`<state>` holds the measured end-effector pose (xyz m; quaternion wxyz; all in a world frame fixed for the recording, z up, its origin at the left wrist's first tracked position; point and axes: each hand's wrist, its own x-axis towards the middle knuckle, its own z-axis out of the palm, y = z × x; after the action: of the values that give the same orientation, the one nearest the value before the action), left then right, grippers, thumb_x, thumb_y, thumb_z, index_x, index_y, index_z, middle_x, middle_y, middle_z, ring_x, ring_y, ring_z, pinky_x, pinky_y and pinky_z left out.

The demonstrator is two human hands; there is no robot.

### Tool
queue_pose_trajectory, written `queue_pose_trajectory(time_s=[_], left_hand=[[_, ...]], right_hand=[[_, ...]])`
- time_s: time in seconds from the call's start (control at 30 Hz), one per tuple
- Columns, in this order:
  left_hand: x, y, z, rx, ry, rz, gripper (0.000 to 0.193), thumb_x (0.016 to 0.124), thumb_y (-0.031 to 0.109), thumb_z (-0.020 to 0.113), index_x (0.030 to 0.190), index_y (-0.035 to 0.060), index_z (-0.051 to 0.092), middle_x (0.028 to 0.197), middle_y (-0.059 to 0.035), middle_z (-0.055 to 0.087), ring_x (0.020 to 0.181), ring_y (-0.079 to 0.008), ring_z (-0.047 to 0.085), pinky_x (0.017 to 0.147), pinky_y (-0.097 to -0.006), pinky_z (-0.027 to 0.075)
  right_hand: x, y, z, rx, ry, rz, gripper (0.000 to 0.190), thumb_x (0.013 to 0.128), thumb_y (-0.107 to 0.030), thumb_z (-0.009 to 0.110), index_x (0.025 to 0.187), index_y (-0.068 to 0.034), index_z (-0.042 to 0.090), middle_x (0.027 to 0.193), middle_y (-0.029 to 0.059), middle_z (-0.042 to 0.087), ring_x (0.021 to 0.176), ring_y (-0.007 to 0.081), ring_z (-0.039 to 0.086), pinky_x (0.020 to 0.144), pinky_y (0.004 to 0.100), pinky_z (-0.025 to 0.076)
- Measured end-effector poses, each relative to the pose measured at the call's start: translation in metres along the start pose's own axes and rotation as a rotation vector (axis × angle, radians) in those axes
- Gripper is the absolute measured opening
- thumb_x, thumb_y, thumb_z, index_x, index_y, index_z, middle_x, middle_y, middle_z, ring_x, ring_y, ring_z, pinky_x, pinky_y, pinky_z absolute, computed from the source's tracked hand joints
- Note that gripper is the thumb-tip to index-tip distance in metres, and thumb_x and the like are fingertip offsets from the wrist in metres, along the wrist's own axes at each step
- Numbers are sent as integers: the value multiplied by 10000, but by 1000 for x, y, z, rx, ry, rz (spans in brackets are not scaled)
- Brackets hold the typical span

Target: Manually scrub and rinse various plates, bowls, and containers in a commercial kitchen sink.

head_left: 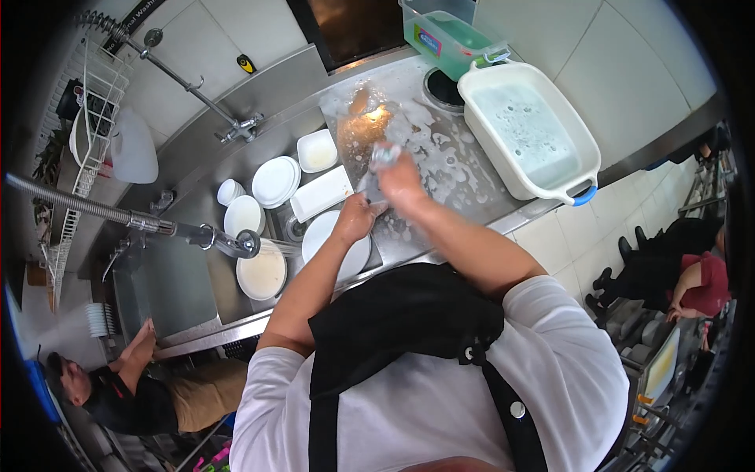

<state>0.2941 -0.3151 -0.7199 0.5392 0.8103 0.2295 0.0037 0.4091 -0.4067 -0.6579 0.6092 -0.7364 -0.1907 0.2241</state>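
My left hand (355, 217) is closed on the near end of a shiny greyish item (370, 187), too blurred and covered to name. My right hand (402, 180) presses a whitish scrubbing pad (386, 154) close to that item, above the soapy steel counter (448, 171). Left of my hands, dishes stand in the sink: a square white bowl (318, 150), a rectangular white plate (321, 193), a stack of round white plates (275, 182) and a large round plate (321, 236) partly behind my left forearm.
A white tub (534, 130) of sudsy water stands at right, beside a green-tinted plastic container (451, 38) and a round dark opening (443, 88). A spray hose head (236, 243) hangs over the sink, with water coming out. Another person (135, 383) stands at the sink's far left.
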Motion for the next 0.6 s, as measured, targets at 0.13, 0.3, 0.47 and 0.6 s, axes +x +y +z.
queue_pose_trajectory(time_s=[0.13,0.3,0.47,0.6], left_hand=[[0,-19,3,650,-64,489,224,773,87,711,996,81,711,1231,-123,631,1184,-335,546,1028,-380,403],[-32,29,-1,616,148,248,566,754,103,704,1300,85,554,1448,-232,381,1429,-383,196,1172,-518,175],[-4,47,9,-360,236,-464,535,815,136,622,1308,-21,486,1242,-315,553,1155,-501,542,1000,-551,430],[13,-24,2,341,428,-165,382,844,141,603,1147,-83,538,984,-314,654,939,-477,641,856,-509,511]], right_hand=[[40,-16,-52,-124,-85,-438,397,835,-76,612,1224,-66,530,1073,178,610,989,326,593,857,418,464],[40,48,-49,-804,-326,-689,467,761,-67,647,1215,-51,537,1111,207,595,1005,369,582,883,440,464],[23,99,-10,-1032,-636,-588,460,719,-61,652,1174,-26,594,1172,198,602,1143,392,549,941,477,458],[17,58,-13,-1142,-1235,-242,357,718,-87,690,1073,-40,685,1174,172,630,1190,372,526,925,467,490]])
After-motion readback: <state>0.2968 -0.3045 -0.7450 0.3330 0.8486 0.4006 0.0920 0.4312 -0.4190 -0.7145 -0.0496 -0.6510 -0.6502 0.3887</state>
